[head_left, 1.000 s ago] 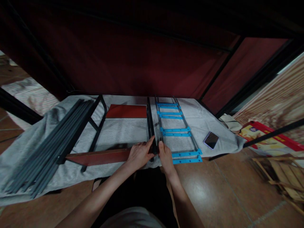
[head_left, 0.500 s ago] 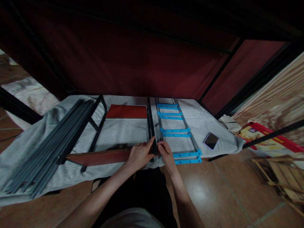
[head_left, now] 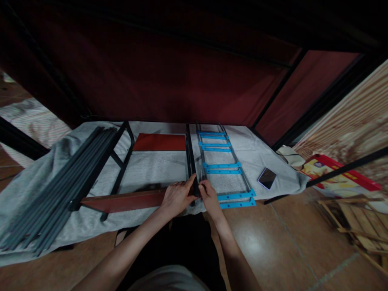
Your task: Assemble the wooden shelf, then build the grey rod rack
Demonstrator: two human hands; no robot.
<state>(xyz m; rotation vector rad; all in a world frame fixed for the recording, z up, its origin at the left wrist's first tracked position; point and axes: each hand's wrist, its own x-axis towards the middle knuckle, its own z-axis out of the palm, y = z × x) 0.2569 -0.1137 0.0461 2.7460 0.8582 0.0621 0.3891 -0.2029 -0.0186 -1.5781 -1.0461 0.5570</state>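
Observation:
A black metal frame [head_left: 192, 161] lies on the grey cloth, with a reddish-brown board [head_left: 130, 201] across its near side and a flat red-orange board [head_left: 159, 142] at its far side. My left hand [head_left: 178, 196] grips the right end of the near board, its thumb and forefinger spread against the black bar. Just right of that bar, my right hand [head_left: 209, 196] has its fingertips pinched together at the corner; whatever they hold is too small to make out. Blue brackets on thin rods [head_left: 222, 165] lie to the right of the frame.
Several grey tubes [head_left: 63, 186] lie at the left on the cloth [head_left: 266, 149]. A phone [head_left: 267, 178] rests at the right. Beyond stand a dark red panel [head_left: 169, 81], a red and yellow box [head_left: 336, 173] and a wooden rack [head_left: 360, 222] on the floor.
The whole view has shifted slightly, so the things on the cloth appear a little further left. Both hands remain at the same corner, with the right fingertips a little closer to the bar.

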